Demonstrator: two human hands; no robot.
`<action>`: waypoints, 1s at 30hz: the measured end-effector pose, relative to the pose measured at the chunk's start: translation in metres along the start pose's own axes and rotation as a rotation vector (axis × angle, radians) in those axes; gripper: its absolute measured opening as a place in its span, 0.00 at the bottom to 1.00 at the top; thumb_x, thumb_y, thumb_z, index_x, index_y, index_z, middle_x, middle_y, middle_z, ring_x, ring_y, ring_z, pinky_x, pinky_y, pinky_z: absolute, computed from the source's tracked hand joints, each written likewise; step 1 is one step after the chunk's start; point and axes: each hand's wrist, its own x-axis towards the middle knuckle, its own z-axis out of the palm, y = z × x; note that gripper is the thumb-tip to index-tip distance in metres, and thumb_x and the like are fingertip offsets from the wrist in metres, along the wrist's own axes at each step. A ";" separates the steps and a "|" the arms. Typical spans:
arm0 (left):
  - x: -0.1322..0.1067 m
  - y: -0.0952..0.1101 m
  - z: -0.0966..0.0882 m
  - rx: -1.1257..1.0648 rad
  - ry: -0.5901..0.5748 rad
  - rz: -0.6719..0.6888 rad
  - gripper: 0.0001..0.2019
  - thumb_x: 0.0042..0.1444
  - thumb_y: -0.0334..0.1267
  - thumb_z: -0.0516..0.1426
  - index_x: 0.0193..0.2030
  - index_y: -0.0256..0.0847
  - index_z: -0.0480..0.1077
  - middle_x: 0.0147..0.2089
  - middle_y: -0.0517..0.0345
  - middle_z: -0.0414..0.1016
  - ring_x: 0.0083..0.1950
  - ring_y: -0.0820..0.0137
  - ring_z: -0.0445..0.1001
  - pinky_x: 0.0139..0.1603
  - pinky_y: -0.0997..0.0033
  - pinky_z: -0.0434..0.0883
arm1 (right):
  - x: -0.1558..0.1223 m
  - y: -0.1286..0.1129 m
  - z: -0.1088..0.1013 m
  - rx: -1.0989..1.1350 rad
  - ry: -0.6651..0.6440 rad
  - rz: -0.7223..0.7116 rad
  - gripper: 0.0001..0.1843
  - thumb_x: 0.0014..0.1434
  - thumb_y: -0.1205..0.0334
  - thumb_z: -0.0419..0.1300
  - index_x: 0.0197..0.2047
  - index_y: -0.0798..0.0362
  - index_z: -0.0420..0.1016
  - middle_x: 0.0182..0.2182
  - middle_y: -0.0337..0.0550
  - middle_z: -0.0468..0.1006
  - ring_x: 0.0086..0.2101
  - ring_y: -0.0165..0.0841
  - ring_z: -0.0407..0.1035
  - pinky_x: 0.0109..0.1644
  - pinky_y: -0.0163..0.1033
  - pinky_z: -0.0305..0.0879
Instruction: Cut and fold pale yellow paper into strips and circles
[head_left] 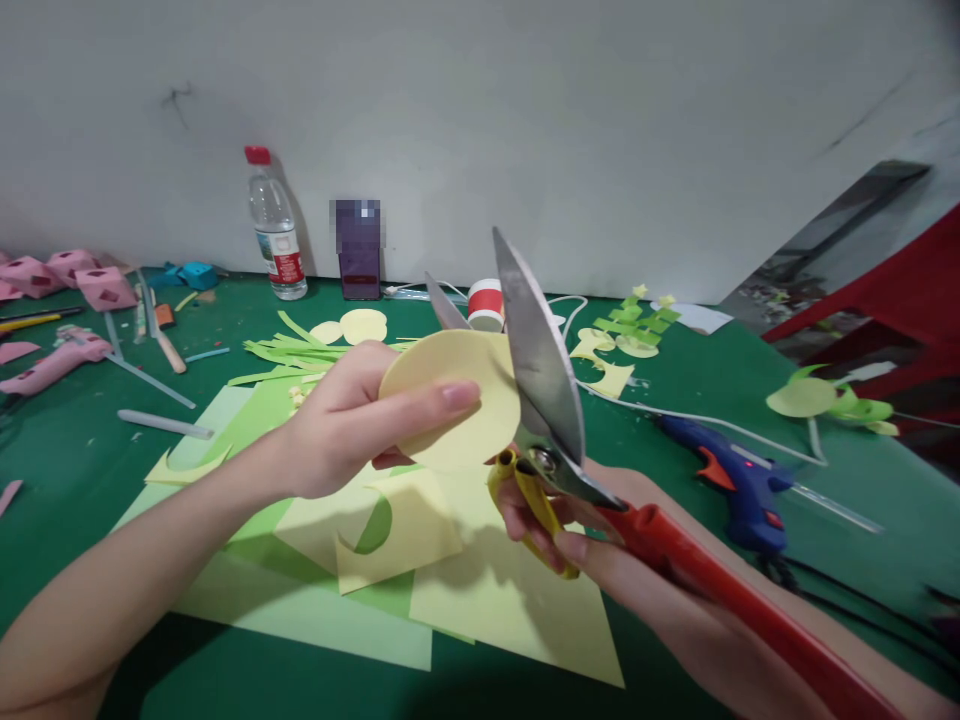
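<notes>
My left hand (pixel 337 420) pinches a pale yellow paper disc (pixel 480 430), thumb on top and fingers underneath. In my right hand (pixel 611 565) is a large pair of scissors (pixel 541 360) with red and yellow handles. The blades are spread apart and point away from me, with the disc's right edge between them. Under both hands lies a pile of sheets: a yellow sheet (pixel 525 610), a pale green sheet (pixel 315 620) and a yellow offcut (pixel 405 555) with a curved cut-out. Bright green paper strips (pixel 300 355) lie just beyond my left hand.
A blue glue gun (pixel 739 480) with its cord lies at right; a pink glue gun (pixel 60 362) is at left. A water bottle (pixel 276 235) and a phone (pixel 360 260) stand by the wall. Green paper pieces (pixel 637 322) and pink paper shapes (pixel 105 288) sit farther back.
</notes>
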 end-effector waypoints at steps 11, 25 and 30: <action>0.000 -0.003 0.000 -0.028 -0.010 -0.025 0.18 0.58 0.37 0.50 0.17 0.38 0.54 0.16 0.66 0.50 0.16 0.81 0.50 0.13 0.80 0.48 | 0.005 0.000 0.004 -0.020 -0.019 0.058 0.10 0.44 0.56 0.41 0.24 0.46 0.61 0.20 0.41 0.71 0.21 0.40 0.67 0.20 0.43 0.63; -0.002 -0.005 0.001 -0.110 0.002 -0.076 0.20 0.57 0.39 0.51 0.17 0.37 0.52 0.17 0.67 0.48 0.17 0.82 0.47 0.14 0.79 0.46 | -0.001 0.001 0.005 -0.088 0.067 0.028 0.09 0.44 0.58 0.40 0.22 0.43 0.58 0.18 0.39 0.71 0.19 0.40 0.68 0.18 0.42 0.63; -0.002 -0.005 0.001 -0.113 0.020 -0.074 0.19 0.57 0.39 0.52 0.17 0.37 0.53 0.16 0.67 0.49 0.17 0.82 0.48 0.14 0.78 0.46 | 0.001 -0.004 0.006 -0.086 0.077 0.031 0.10 0.45 0.58 0.40 0.23 0.43 0.60 0.18 0.39 0.72 0.19 0.40 0.68 0.17 0.41 0.63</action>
